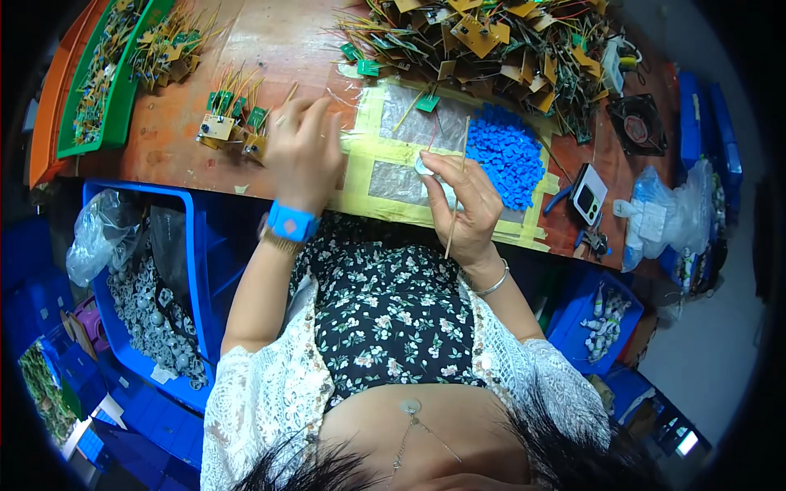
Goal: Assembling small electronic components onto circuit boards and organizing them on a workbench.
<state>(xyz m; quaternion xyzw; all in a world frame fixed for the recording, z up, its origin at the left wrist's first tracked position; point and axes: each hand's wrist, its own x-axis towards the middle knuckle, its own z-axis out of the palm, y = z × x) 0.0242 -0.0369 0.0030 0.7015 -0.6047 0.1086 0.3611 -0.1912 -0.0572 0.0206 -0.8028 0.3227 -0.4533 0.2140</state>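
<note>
My right hand pinches a small white round piece between thumb and forefinger. A thin wooden stick also lies in that hand, sticking out above and below the fingers. Thin wires run up from near the white piece toward a small green circuit board on the taped work mat. My left hand is smeared by motion over the table's left part, its fingers bent. Just left of it stand several tan and green circuit boards with wires; whether the hand touches one I cannot tell.
Blue small plastic parts are heaped right of the mat. A large pile of wired boards fills the back. At right lie a phone and a black fan. A green tray stands left; a blue bin sits below.
</note>
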